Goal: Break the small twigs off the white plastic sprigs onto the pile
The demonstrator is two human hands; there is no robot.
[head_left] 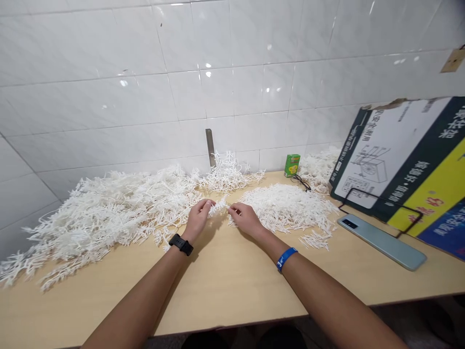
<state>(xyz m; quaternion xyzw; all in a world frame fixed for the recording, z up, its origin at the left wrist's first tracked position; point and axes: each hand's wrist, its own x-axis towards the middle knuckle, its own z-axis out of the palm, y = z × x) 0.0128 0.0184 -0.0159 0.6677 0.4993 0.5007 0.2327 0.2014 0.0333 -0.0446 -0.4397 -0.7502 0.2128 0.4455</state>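
Note:
Between my two hands is a small white branched plastic piece, raised a little over the table. My left hand, with a black watch on its wrist, pinches its left end. At the other end the fingers of my right hand are closed on it; a blue band circles that wrist. Left of my left hand spreads a big heap of white branched plastic pieces. A pile of smaller white pieces lies just beyond and right of my right hand. The fingertips partly hide the held piece.
A steel ruler leans on the tiled wall behind another white heap. At the back right are a green box, glasses and more white pieces. A phone lies before a printed cardboard panel.

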